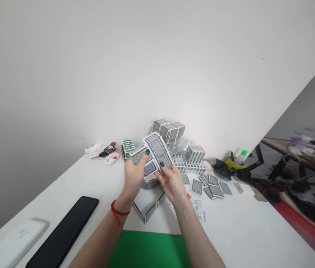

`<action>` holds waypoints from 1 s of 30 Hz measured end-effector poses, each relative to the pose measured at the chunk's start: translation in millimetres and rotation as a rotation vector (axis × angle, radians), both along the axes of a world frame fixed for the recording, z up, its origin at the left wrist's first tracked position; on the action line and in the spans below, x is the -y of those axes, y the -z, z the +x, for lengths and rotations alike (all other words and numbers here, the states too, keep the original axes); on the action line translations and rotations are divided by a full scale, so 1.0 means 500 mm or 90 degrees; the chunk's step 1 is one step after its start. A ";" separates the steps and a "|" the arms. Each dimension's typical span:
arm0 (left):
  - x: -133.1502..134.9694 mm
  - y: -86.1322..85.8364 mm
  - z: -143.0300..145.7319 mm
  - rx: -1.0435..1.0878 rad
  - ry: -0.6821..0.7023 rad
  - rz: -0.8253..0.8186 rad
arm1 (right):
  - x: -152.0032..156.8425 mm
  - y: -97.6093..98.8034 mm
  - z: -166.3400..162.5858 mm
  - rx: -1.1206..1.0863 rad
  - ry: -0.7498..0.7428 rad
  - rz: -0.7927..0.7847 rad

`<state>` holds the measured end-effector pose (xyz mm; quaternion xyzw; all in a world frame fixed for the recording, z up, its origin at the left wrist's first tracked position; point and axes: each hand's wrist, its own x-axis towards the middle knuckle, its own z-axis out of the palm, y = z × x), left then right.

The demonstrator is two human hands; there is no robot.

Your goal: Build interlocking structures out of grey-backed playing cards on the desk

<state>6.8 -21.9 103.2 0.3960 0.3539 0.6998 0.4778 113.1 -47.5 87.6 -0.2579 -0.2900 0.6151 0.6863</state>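
Both my hands are raised over the white table (244, 230), holding a fan of grey-backed playing cards (157, 149). My left hand (134, 175), with a red string at the wrist, pinches the left cards under its thumb. My right hand (172, 182) grips the right cards, thumb on top. A white card box (148, 204) with grey patterned sides lies on the table just below my hands.
Stacked card packs (171, 132) and rows of decks (188, 163) stand against the wall. Loose cards (212, 188) lie to the right. Keys with charms (107, 153) sit at the left, a black phone (65, 230) and a white device (15, 238) nearer. A green sheet (149, 249) lies at the front.
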 end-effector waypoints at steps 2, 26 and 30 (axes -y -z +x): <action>-0.004 -0.001 -0.010 -0.063 0.065 -0.018 | -0.006 0.002 0.012 -0.013 0.027 -0.014; 0.034 -0.044 -0.071 -0.787 0.112 0.246 | 0.012 -0.025 0.046 0.163 0.063 -0.033; 0.032 -0.049 -0.077 -0.805 0.044 0.279 | 0.006 -0.015 0.050 0.280 0.037 -0.041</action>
